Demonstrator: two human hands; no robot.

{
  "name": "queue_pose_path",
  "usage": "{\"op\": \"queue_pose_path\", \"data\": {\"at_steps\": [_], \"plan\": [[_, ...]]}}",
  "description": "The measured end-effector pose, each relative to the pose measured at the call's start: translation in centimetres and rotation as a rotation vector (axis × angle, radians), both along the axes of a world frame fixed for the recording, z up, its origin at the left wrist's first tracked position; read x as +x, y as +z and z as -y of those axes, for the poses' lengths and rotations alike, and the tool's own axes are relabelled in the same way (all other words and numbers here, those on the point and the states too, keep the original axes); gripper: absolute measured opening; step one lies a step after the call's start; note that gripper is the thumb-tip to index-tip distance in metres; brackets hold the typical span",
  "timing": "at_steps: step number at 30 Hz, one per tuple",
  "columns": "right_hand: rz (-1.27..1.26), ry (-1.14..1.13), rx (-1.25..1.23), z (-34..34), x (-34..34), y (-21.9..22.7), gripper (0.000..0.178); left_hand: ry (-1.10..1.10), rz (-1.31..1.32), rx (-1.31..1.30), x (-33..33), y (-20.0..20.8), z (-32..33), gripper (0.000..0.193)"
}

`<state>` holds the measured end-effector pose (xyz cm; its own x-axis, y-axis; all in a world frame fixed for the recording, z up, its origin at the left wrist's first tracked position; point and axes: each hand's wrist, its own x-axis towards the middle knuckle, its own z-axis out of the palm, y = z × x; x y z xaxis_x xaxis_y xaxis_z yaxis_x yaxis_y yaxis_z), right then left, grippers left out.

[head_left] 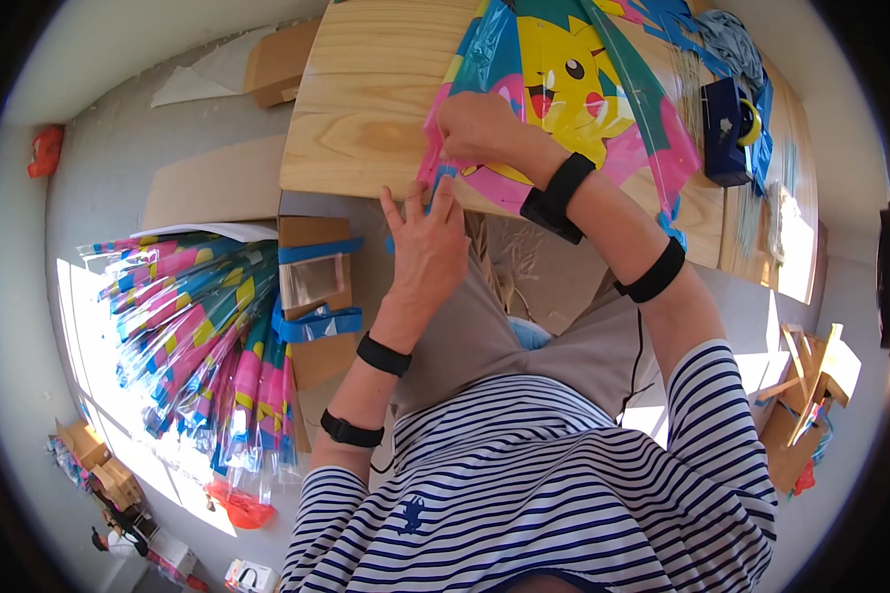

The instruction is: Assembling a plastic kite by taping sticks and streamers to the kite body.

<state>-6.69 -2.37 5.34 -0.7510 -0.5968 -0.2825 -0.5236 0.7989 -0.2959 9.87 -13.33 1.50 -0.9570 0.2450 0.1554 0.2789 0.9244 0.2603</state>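
Note:
A kite-like plastic sheet lies on the wooden table, pink, teal and yellow with a cartoon figure. My right hand is closed at the sheet's left pink edge; its fingertips are partly hidden. Just nearer, my left hand reaches to the table's front edge with fingers stretched out. Its fingertips touch a small blue strip at the sheet's lower left corner. Another blue strip hangs at the sheet's right corner. Black bands circle both of my forearms.
A blue tape dispenser with a yellow roll stands at the right, beside thin sticks and blue cloth-like material. Left of me, many rolled kites in clear wrap lean by a cardboard box carrying blue tape. A wooden stool-like object stands at the right.

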Motion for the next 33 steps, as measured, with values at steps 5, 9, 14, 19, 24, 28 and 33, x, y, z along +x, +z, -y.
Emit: {"op": "queue_pose_path", "data": {"at_steps": [5,9,14,19,24,28,33], "plan": [[-0.376,-0.206,-0.217,-1.0,-1.2,-1.1,0.026,-0.009,0.016,0.015,-0.1,0.3,-0.3,0.063],[-0.212,-0.134,-0.298,-1.4,0.1,0.5,0.022,0.01,0.012,0.011,0.1,0.2,0.0,0.064],[-0.221,-0.138,-0.407,-1.4,2.9,-3.5,0.013,-0.009,0.013,0.011,0.0,0.4,-0.1,0.065],[-0.166,-0.203,-0.313,-0.7,3.2,-4.2,0.01,-0.007,0.02,0.008,0.1,0.5,0.1,0.066],[-0.153,-0.311,-0.244,-0.4,2.3,-4.9,0.011,-0.015,0.017,0.008,0.1,0.6,-0.1,0.065],[-0.215,-0.357,-0.255,-0.4,2.2,-4.6,0.015,-0.011,0.019,0.018,0.1,0.5,0.0,0.065],[-0.179,-0.42,-0.295,-0.3,3.5,-4.9,0.019,0.004,0.009,0.028,0.2,0.5,0.0,0.065]]}}
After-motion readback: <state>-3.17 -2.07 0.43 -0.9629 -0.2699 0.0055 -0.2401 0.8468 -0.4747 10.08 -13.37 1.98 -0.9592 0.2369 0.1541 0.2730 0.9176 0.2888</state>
